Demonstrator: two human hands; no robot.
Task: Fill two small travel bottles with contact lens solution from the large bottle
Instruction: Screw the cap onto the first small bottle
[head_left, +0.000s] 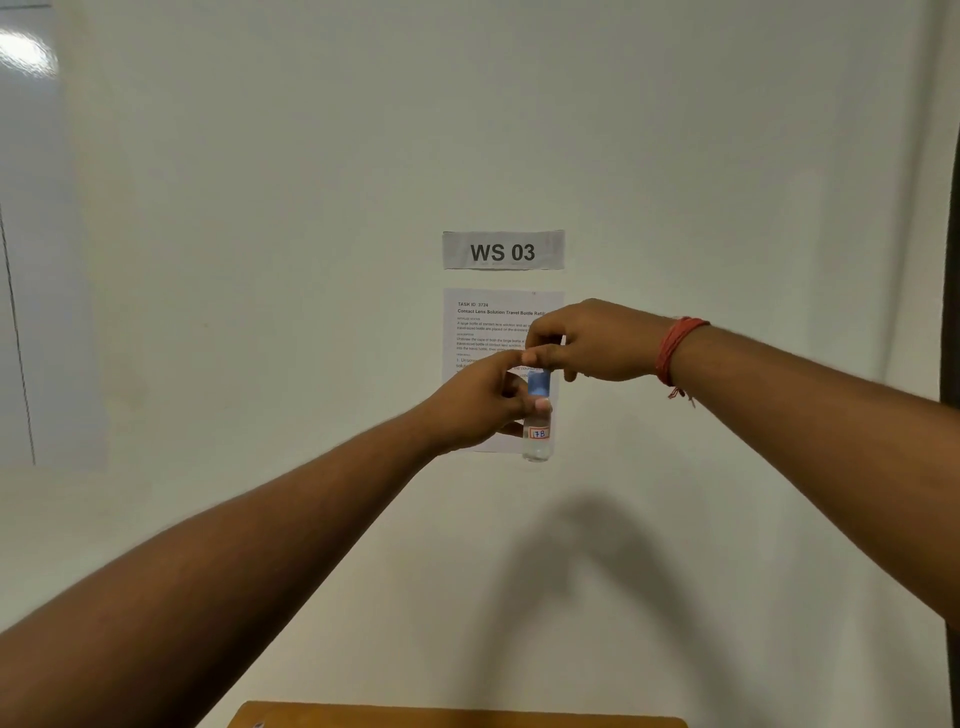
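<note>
I hold a small clear travel bottle (537, 415) upright in front of the wall, at arm's length. It has a blue label and a small white sticker marked "17B" near its base. My left hand (483, 402) grips its body from the left. My right hand (587, 343) is closed over the top of the bottle, fingers pinching where the cap sits; the cap itself is hidden by the fingers. The large bottle and the second travel bottle are out of view.
A white wall fills the view, with a "WS 03" sign (503, 250) and a printed task sheet (488, 332) behind my hands. The far edge of a wooden table (457, 716) shows at the bottom. A red thread band (675, 348) circles my right wrist.
</note>
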